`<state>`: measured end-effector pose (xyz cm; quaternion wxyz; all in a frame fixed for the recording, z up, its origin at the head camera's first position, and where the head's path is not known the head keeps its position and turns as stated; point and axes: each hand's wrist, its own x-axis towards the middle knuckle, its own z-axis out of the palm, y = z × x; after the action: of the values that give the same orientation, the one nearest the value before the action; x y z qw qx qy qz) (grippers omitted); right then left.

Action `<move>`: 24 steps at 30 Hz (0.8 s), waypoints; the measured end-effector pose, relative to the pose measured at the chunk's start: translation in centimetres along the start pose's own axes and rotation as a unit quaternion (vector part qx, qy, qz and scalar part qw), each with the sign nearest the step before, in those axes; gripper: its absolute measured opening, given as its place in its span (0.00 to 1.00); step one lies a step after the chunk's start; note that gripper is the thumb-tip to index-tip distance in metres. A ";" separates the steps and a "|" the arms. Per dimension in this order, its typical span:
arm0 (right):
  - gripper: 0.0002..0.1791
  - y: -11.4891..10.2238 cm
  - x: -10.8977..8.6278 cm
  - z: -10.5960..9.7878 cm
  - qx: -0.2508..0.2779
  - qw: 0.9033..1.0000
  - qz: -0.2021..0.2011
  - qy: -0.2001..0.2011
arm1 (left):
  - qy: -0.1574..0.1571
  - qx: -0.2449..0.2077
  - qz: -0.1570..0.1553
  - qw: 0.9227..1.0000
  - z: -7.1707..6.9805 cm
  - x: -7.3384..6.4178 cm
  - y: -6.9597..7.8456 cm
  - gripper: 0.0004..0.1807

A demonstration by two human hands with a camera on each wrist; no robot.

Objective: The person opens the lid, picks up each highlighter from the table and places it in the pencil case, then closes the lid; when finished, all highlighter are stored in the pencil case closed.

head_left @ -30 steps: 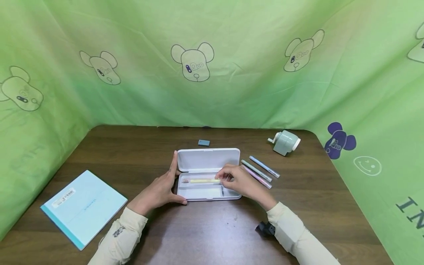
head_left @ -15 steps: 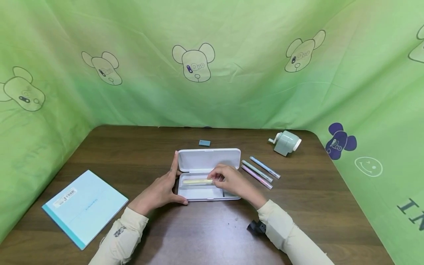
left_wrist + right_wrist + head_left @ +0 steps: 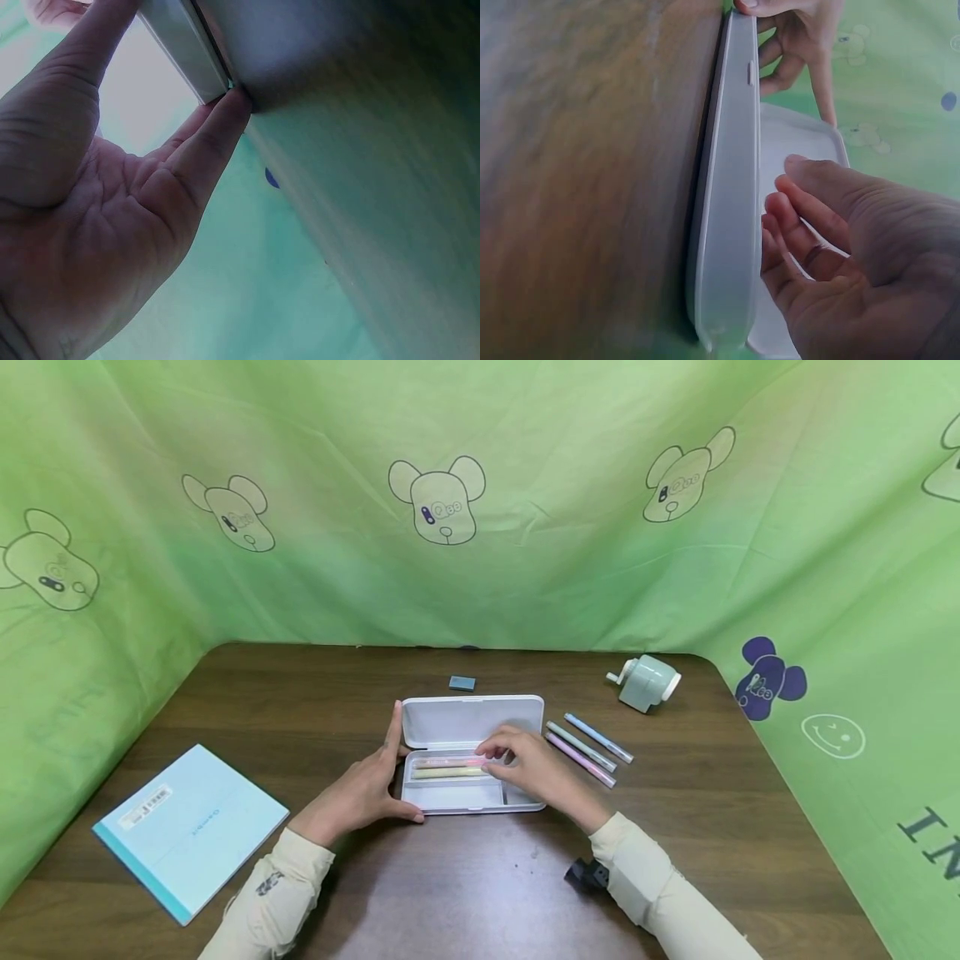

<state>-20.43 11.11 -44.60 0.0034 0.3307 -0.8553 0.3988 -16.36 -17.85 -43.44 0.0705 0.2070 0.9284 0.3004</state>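
The left hand (image 3: 363, 795) rests, fingers fairly straight, against the left end of the pencil case (image 3: 457, 795). The right hand (image 3: 531, 765), loosely curved, seems to grip nothing; a brushing finger could make the yellow pen (image 3: 447, 772) and pink pen (image 3: 450, 763), in the rear compartment, cross. Beyond the wooden table (image 3: 465, 893) hangs a green curtain (image 3: 570, 581).

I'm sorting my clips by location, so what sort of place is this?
Perhaps a curtained-off study desk: a green printed cloth hangs behind and beside the brown table, which bears an open pencil case and a light blue notebook.
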 end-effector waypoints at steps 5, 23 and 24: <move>0.05 0.5 -0.8 -1.3 0.008 0.999 0.006 0.038 | -0.001 0.002 0.002 1.000 -0.1 0.0 0.0 0.91; 0.03 4.2 -5.8 -6.9 -0.037 0.989 0.041 0.141 | 0.007 0.006 0.018 1.000 0.0 0.0 -0.1 0.92; 0.04 4.4 -6.0 -7.2 -0.044 0.987 0.041 0.146 | 0.008 0.006 0.018 1.000 0.0 0.0 -0.1 0.92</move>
<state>-20.07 21.48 -44.27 0.1265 0.2327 -0.8751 0.4049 -16.36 -17.92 -43.44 0.0569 0.2216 0.9268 0.2978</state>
